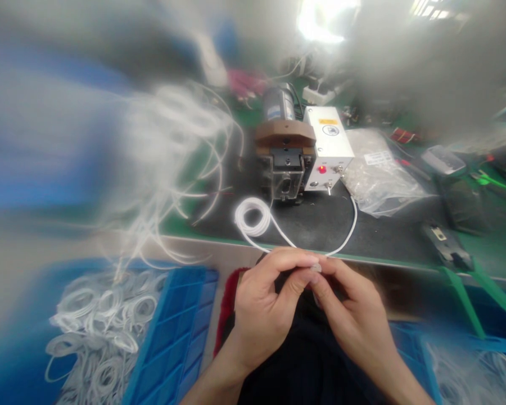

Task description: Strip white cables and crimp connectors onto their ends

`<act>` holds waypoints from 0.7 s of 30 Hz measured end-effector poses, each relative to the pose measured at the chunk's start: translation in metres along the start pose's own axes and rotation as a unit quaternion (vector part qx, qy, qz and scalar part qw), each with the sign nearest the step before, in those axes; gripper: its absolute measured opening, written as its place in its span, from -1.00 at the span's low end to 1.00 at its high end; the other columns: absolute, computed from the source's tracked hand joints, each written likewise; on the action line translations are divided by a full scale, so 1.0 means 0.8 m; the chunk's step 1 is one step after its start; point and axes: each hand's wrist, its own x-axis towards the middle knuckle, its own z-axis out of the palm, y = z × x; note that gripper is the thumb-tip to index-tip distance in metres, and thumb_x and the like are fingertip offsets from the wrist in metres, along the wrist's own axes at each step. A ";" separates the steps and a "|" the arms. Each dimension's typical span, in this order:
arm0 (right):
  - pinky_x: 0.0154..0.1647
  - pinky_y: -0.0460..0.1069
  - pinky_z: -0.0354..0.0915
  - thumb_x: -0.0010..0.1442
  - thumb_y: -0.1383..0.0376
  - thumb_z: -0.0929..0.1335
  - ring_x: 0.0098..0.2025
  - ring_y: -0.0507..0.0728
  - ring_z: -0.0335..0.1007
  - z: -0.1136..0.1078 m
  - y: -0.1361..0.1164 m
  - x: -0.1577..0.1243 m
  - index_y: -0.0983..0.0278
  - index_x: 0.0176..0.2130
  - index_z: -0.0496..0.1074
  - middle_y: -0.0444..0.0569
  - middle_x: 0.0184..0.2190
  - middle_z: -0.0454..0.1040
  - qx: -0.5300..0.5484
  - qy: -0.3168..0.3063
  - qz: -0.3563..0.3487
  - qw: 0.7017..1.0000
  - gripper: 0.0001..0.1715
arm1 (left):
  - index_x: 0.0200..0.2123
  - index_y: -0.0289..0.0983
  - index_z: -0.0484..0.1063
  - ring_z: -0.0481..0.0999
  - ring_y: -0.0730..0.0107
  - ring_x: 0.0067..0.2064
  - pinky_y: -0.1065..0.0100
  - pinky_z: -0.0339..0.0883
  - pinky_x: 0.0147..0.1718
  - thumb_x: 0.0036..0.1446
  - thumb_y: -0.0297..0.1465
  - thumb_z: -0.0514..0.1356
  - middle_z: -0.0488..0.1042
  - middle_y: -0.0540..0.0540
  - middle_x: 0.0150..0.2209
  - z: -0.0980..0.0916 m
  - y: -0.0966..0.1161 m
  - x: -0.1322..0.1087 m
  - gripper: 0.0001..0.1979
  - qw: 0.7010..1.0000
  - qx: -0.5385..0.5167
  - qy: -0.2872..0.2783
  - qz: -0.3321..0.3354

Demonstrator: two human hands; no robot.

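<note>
My left hand (263, 306) and my right hand (349, 309) meet just below the bench edge, fingertips pinched together on a thin white cable (253, 216). The cable runs up from my fingers onto the black mat, where part of it lies coiled in a small ring, and another stretch loops right toward a small white machine (331, 140) with a red light. The very end of the cable is hidden between my fingertips.
A loose heap of white cables (172, 152) lies at the bench's left. A blue crate (181, 332) with coiled cables (105, 326) stands lower left. A clear bag of small parts (379, 174) sits right of the machine. A second blue bin (468, 360) is at lower right.
</note>
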 end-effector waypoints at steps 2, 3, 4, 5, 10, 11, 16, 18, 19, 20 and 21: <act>-0.22 -0.07 0.40 0.49 0.23 0.43 -0.27 0.09 0.56 0.000 0.000 0.000 0.15 -0.13 0.61 -0.11 -0.22 0.66 0.000 -0.003 0.005 1.000 -0.89 | 0.01 -0.07 0.64 0.71 0.23 0.04 0.20 0.58 0.12 0.40 -0.57 0.34 0.72 -0.01 -0.03 0.000 0.000 0.000 -0.72 1.000 -0.003 0.000 -0.007; -0.24 -0.07 0.39 0.49 0.24 0.43 -0.29 0.09 0.55 0.000 0.000 -0.001 0.15 -0.14 0.60 -0.12 -0.25 0.65 0.000 -0.005 0.006 1.000 -0.89 | 0.01 -0.06 0.64 0.71 0.23 0.04 0.20 0.58 0.12 0.40 -0.57 0.34 0.72 -0.01 -0.03 0.000 0.001 0.000 -0.73 1.000 -0.004 -0.001 -0.010; -0.25 -0.07 0.38 0.49 0.23 0.43 -0.29 0.09 0.54 0.000 0.000 -0.001 0.15 -0.15 0.59 -0.13 -0.27 0.64 0.000 -0.006 0.007 1.000 -0.88 | 0.01 -0.06 0.64 0.71 0.23 0.04 0.20 0.58 0.11 0.41 -0.56 0.33 0.72 -0.01 -0.03 0.000 0.001 0.000 -0.73 1.000 -0.005 -0.001 -0.012; -0.25 -0.07 0.37 0.50 0.23 0.43 -0.29 0.09 0.54 0.000 -0.001 -0.001 0.16 -0.15 0.59 -0.13 -0.28 0.63 -0.001 -0.006 0.007 1.000 -0.88 | 0.01 -0.06 0.64 0.71 0.23 0.04 0.21 0.58 0.11 0.41 -0.56 0.33 0.72 -0.01 -0.04 0.000 0.001 0.001 -0.74 1.000 -0.006 -0.002 -0.013; -0.30 -0.06 0.33 0.51 0.23 0.41 -0.34 0.07 0.50 -0.001 -0.002 -0.003 0.17 -0.18 0.58 -0.15 -0.34 0.59 -0.010 -0.008 0.007 1.000 -0.83 | 0.00 -0.07 0.64 0.71 0.24 0.03 0.23 0.58 0.10 0.42 -0.55 0.33 0.72 -0.01 -0.05 0.001 0.001 0.001 -0.75 1.000 -0.009 -0.001 -0.017; -0.32 -0.06 0.32 0.51 0.22 0.41 -0.36 0.06 0.48 -0.001 -0.002 -0.003 0.18 -0.19 0.57 -0.16 -0.36 0.58 -0.012 -0.009 0.008 1.000 -0.82 | 0.00 -0.07 0.64 0.71 0.24 0.03 0.23 0.57 0.10 0.42 -0.55 0.33 0.72 -0.01 -0.05 0.001 0.001 0.001 -0.76 1.000 -0.010 0.000 -0.020; -0.31 -0.08 0.32 0.52 0.24 0.40 -0.35 0.05 0.50 -0.001 -0.002 -0.004 0.18 -0.19 0.57 -0.16 -0.33 0.61 -0.018 -0.009 0.006 1.000 -0.81 | 0.01 -0.07 0.63 0.71 0.26 0.03 0.27 0.56 0.09 0.44 -0.53 0.32 0.71 0.01 -0.04 0.002 -0.001 0.000 -0.77 0.999 -0.015 0.005 -0.035; -0.30 -0.08 0.32 0.52 0.24 0.39 -0.34 0.05 0.51 0.000 -0.001 -0.005 0.17 -0.19 0.57 -0.17 -0.33 0.61 -0.019 -0.011 0.004 1.000 -0.82 | 0.01 -0.06 0.63 0.71 0.27 0.03 0.28 0.56 0.09 0.44 -0.52 0.32 0.71 0.02 -0.04 0.002 -0.001 0.000 -0.77 0.999 -0.012 0.004 -0.039; -0.30 -0.08 0.31 0.52 0.24 0.39 -0.34 0.05 0.51 0.000 -0.001 -0.005 0.17 -0.19 0.57 -0.17 -0.33 0.61 -0.019 -0.011 0.004 1.000 -0.81 | 0.01 -0.05 0.63 0.71 0.27 0.03 0.29 0.56 0.09 0.44 -0.52 0.32 0.71 0.02 -0.04 0.002 -0.001 0.000 -0.77 0.999 -0.010 0.003 -0.040; -0.30 -0.08 0.31 0.52 0.24 0.39 -0.34 0.05 0.52 0.000 0.000 -0.005 0.18 -0.19 0.57 -0.17 -0.34 0.61 -0.019 -0.011 0.004 1.000 -0.81 | 0.01 -0.05 0.63 0.71 0.28 0.03 0.29 0.55 0.09 0.44 -0.51 0.32 0.71 0.03 -0.04 0.002 -0.001 0.000 -0.77 0.999 -0.008 0.002 -0.041; -0.31 -0.08 0.31 0.52 0.24 0.39 -0.33 0.05 0.52 0.000 0.000 -0.006 0.18 -0.20 0.57 -0.16 -0.34 0.61 -0.019 -0.011 0.005 1.000 -0.80 | 0.02 -0.04 0.63 0.70 0.29 0.03 0.30 0.55 0.09 0.44 -0.51 0.32 0.71 0.03 -0.04 0.002 -0.001 0.000 -0.77 0.999 -0.006 0.002 -0.041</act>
